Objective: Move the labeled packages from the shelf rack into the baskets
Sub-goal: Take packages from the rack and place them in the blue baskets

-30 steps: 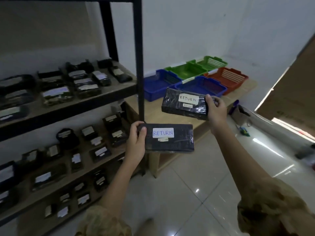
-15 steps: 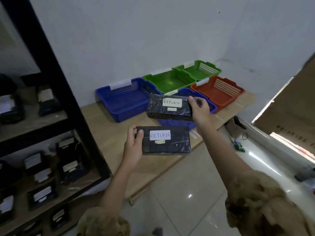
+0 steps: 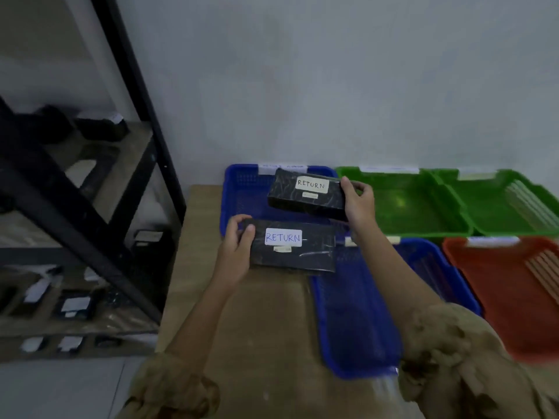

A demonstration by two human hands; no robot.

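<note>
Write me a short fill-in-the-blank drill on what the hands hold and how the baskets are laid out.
1. Both held packages carry a white label reading ____.
2. The right hand holds its package over the far ____ basket.
3. The number of green baskets along the wall is ____.
4. The basket at the near right is coloured ____.

Missing words: RETURN; blue; two; red

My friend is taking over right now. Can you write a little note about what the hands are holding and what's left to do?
Left hand: grip shut on the near RETURN package, above the table edge.
Right hand: grip shut on the far RETURN package, over the back blue basket.
Done: both packages are off the shelf rack.
Left: put both down in a basket; more packages wait on the rack.
</note>
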